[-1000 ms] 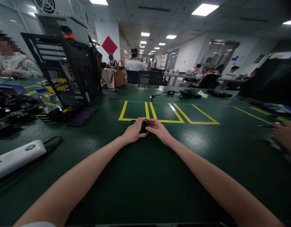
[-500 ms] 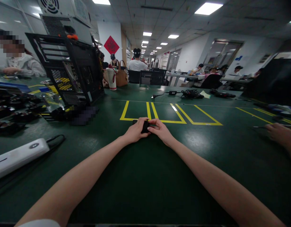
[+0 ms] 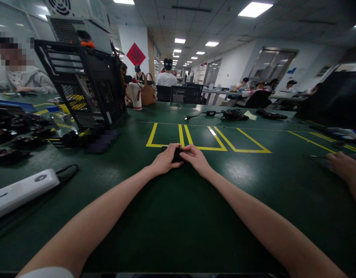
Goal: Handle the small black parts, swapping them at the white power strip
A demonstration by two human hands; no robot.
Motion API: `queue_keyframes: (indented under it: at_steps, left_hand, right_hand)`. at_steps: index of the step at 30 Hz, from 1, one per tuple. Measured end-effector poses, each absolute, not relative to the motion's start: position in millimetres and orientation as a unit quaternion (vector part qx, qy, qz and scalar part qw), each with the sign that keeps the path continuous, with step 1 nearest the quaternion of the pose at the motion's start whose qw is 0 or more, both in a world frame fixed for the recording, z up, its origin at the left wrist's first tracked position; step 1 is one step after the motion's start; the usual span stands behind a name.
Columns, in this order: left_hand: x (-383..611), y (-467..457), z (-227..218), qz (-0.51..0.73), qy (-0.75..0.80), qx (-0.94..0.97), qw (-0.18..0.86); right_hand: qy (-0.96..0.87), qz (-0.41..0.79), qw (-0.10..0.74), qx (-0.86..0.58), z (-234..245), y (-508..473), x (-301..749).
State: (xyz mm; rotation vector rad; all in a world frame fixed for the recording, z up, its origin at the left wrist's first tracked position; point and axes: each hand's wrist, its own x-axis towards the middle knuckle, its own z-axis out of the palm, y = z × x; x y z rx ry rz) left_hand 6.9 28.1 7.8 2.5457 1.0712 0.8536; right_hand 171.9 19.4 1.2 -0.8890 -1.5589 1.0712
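Both my arms reach forward over a dark green table. My left hand and my right hand meet at the near edge of a yellow taped box. Between them sits a small black object, and the fingers of both hands are curled around it. The hands hide most of it, so I cannot make out what it is.
An open black computer case stands at the left, with black parts beside it. A white power strip lies near left. Cables and an adapter lie farther back. Another person's hand rests at the right edge.
My hands stay on the small black object with only slight finger shifts. The other person's hand at the right has settled lower on the table.
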Motion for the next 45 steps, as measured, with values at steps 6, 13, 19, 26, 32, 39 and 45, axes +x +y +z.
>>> queue_keyframes:
  at_steps: [6, 13, 19, 26, 32, 39, 45]
  left_hand:
    - [6.6, 27.7, 8.2, 0.294, 0.367, 0.873, 0.131]
    - [6.5, 28.5, 7.2, 0.288, 0.372, 0.874, 0.122]
    - [7.3, 28.1, 8.1, 0.289, 0.373, 0.872, 0.127]
    - [6.7, 26.8, 9.1, 0.285, 0.377, 0.870, 0.138]
    - [7.0, 27.7, 9.3, 0.288, 0.374, 0.872, 0.127]
    - [7.1, 29.3, 7.6, 0.290, 0.372, 0.873, 0.128]
    - [7.2, 27.9, 8.4, 0.286, 0.375, 0.871, 0.138]
  right_hand:
    - [-0.641, 0.450, 0.478, -0.398, 1.6, 20.4, 173.7]
    - [-0.644, 0.487, 0.484, -0.338, -0.7, 17.5, 173.7]
    - [-0.641, 0.460, 0.500, -0.357, 0.1, 19.1, 172.5]
    - [-0.629, 0.507, 0.465, -0.362, 1.4, 19.7, 175.3]
    - [-0.625, 0.484, 0.491, -0.366, 5.1, 14.8, 173.5]
    - [-0.622, 0.481, 0.479, -0.390, 0.3, 21.7, 173.9]
    - [-0.622, 0.519, 0.478, -0.339, 0.3, 19.6, 175.2]
